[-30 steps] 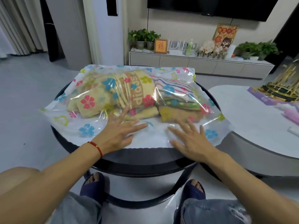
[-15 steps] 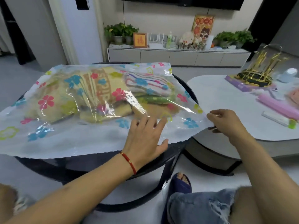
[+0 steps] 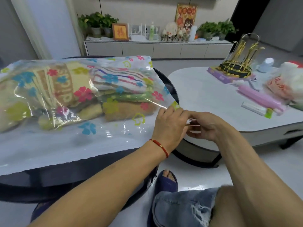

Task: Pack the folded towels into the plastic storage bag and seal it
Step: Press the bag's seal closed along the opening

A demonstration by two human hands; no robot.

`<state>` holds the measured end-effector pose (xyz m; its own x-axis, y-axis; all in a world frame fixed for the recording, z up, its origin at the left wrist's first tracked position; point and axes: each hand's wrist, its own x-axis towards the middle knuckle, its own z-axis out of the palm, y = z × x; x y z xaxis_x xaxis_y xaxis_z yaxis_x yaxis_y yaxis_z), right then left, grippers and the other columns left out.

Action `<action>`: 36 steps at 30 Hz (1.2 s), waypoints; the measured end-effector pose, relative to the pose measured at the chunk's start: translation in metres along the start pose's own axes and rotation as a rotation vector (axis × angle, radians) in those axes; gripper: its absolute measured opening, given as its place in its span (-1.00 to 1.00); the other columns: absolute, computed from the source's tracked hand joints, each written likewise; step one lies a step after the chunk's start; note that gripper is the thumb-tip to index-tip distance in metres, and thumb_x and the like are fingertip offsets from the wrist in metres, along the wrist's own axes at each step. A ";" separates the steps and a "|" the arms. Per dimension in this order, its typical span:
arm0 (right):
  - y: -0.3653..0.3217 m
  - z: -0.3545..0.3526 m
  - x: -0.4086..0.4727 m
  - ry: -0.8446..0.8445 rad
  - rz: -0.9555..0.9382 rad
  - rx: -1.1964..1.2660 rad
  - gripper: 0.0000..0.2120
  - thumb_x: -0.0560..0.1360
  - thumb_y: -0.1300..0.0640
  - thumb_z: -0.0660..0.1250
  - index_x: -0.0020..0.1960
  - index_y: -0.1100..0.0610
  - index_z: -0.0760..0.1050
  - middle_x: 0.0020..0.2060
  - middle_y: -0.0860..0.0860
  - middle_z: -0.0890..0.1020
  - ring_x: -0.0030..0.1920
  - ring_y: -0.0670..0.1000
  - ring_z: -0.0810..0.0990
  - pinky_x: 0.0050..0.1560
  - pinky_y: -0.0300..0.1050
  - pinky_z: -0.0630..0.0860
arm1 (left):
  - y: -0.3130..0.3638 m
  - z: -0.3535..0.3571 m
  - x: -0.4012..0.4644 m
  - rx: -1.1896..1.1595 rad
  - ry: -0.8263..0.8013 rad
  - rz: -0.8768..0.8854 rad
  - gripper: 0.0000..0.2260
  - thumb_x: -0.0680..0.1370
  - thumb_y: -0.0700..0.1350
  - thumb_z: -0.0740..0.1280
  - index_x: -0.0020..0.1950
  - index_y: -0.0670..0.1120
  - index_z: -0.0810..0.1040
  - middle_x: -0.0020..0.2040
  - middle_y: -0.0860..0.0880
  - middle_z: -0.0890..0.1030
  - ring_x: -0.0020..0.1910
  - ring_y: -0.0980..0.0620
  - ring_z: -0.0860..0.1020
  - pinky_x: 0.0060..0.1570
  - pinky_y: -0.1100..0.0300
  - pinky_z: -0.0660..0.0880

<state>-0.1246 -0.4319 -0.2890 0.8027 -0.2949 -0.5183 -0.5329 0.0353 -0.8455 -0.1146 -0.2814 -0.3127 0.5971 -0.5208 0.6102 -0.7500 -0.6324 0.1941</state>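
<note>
Towels [image 3: 78, 92] sit packed inside your clear flower-printed plastic bag [image 3: 91, 135], but sealing remains: left hand [image 3: 168, 126] and right hand [image 3: 205, 126] both pinch its right corner.

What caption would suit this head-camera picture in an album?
Both hands, left and right, pinch the right corner of a flowered plastic bag full of folded towels.

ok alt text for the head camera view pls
Both hands, left hand and right hand, pinch the right corner of a flower-printed plastic storage bag holding folded towels, lying on a round dark table. A cluttered white table stands beside it.
</note>
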 end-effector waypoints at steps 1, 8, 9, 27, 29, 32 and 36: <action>-0.001 0.002 0.000 0.005 -0.022 -0.008 -0.93 0.44 0.24 0.43 -0.22 0.16 0.61 -0.39 0.02 0.64 -0.26 0.03 0.57 -0.20 -0.10 0.64 | -0.001 0.001 -0.001 -0.031 0.034 0.000 -0.81 0.37 -0.15 0.51 -0.06 -0.11 0.59 -0.19 -0.06 0.60 -0.16 -0.15 0.52 -0.17 -0.01 0.44; 0.004 0.012 0.006 0.113 -0.184 -0.134 -0.70 0.44 0.26 0.40 -0.46 0.12 0.55 -0.40 0.08 0.67 -0.19 0.02 0.67 -0.05 0.05 0.73 | -0.002 0.007 -0.005 -0.122 0.081 -0.060 -0.83 0.30 -0.26 0.48 -0.22 -0.17 0.51 -0.29 -0.12 0.52 -0.26 -0.18 0.50 -0.30 0.01 0.39; 0.005 0.013 0.006 0.133 -0.195 -0.133 -0.70 0.42 0.26 0.41 -0.47 0.13 0.54 -0.37 0.11 0.66 -0.15 0.06 0.66 0.02 0.14 0.72 | -0.002 0.006 -0.007 -0.117 0.077 -0.065 -0.84 0.30 -0.27 0.46 -0.23 -0.18 0.50 -0.29 -0.13 0.52 -0.26 -0.18 0.49 -0.32 -0.01 0.41; 0.008 0.030 -0.031 0.056 -0.215 -0.227 -0.79 0.41 0.04 0.41 -0.17 0.20 0.66 -0.25 0.09 0.71 -0.09 0.10 0.62 0.01 0.07 0.59 | -0.017 -0.015 -0.030 -0.019 0.056 -0.033 -0.92 0.46 -0.20 0.47 -0.10 -0.20 0.65 -0.21 -0.12 0.57 -0.24 -0.14 0.50 -0.26 0.00 0.46; 0.007 0.028 -0.031 0.077 -0.213 -0.209 -0.79 0.48 0.09 0.40 -0.11 0.24 0.67 -0.21 0.08 0.74 0.01 0.14 0.67 0.15 0.12 0.61 | -0.019 -0.017 -0.032 -0.009 0.066 -0.028 -0.92 0.48 -0.19 0.45 -0.11 -0.20 0.66 -0.18 -0.13 0.58 -0.20 -0.17 0.51 -0.22 -0.05 0.47; 0.009 0.019 -0.027 0.112 -0.192 -0.141 -0.85 0.52 0.11 0.42 -0.10 0.19 0.68 -0.30 -0.05 0.75 0.08 0.06 0.68 0.23 0.25 0.59 | -0.026 -0.027 -0.039 0.064 0.075 -0.031 -0.89 0.48 -0.14 0.44 -0.05 -0.16 0.68 -0.07 -0.11 0.58 -0.09 -0.19 0.49 -0.14 -0.07 0.43; 0.012 0.016 -0.024 0.211 -0.208 -0.148 -0.79 0.51 0.09 0.45 -0.25 0.18 0.67 -0.06 0.03 0.73 0.15 0.11 0.64 0.23 0.21 0.60 | -0.051 -0.049 -0.068 0.152 0.064 -0.063 -0.84 0.45 -0.10 0.48 -0.01 -0.11 0.69 -0.04 -0.09 0.59 -0.07 -0.18 0.51 -0.15 -0.07 0.43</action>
<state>-0.1461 -0.4086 -0.2889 0.8336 -0.4731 -0.2851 -0.4086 -0.1807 -0.8947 -0.1311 -0.1859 -0.3270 0.6184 -0.4428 0.6493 -0.6571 -0.7445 0.1182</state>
